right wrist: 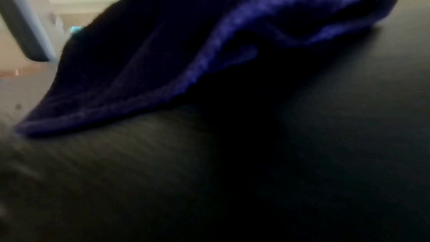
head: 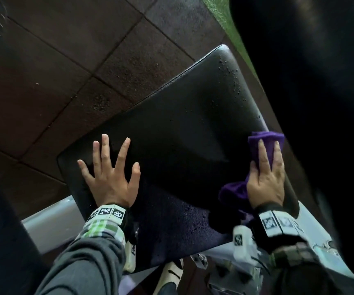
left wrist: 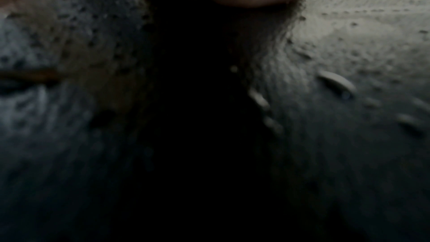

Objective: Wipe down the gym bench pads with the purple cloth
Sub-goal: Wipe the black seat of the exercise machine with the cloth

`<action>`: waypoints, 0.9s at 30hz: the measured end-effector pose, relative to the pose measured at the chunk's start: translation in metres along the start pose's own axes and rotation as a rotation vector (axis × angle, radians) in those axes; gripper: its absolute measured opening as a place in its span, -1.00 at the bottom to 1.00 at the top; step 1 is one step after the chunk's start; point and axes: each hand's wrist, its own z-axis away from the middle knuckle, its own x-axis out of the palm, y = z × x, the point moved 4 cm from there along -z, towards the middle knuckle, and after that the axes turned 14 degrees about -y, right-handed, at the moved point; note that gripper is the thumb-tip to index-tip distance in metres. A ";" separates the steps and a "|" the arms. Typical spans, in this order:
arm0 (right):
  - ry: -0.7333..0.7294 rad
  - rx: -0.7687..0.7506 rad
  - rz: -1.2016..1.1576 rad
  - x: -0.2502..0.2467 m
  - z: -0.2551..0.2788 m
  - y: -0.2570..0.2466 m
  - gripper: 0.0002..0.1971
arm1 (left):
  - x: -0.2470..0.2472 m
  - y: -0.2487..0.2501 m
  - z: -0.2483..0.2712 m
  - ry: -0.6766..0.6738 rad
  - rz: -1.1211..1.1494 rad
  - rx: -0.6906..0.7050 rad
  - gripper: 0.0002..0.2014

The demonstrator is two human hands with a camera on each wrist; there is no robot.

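While the left hand lies flat on the black pad with fingers spread wide, the right hand presses the purple cloth against the pad's right edge. Its fingers lie fairly straight over the cloth. Water drops dot the pad's far corner.

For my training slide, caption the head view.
Left hand braces the black bench pad while right hand presses the purple cloth.

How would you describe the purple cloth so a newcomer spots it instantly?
Find the black bench pad filling the centre of the head view. At its right edge, the right hand presses down on the purple cloth. It is the only purple, bunched fabric there.
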 end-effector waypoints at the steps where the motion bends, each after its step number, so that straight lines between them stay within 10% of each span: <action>1: -0.013 0.035 -0.005 -0.003 0.006 0.010 -0.48 | 0.000 0.000 0.000 -0.001 -0.002 0.002 -0.40; 9: -0.037 0.468 -0.291 -0.020 -0.046 0.034 -0.48 | 0.000 0.000 0.000 -0.008 -0.001 0.000 -0.40; 19: -0.028 0.036 -0.026 0.001 -0.010 -0.013 -0.43 | -0.007 0.004 -0.014 -0.043 -0.017 -0.044 -0.37; 27: 0.007 0.450 -0.234 -0.018 -0.013 0.011 -0.51 | -0.016 -0.002 -0.041 -0.080 -0.021 -0.019 -0.33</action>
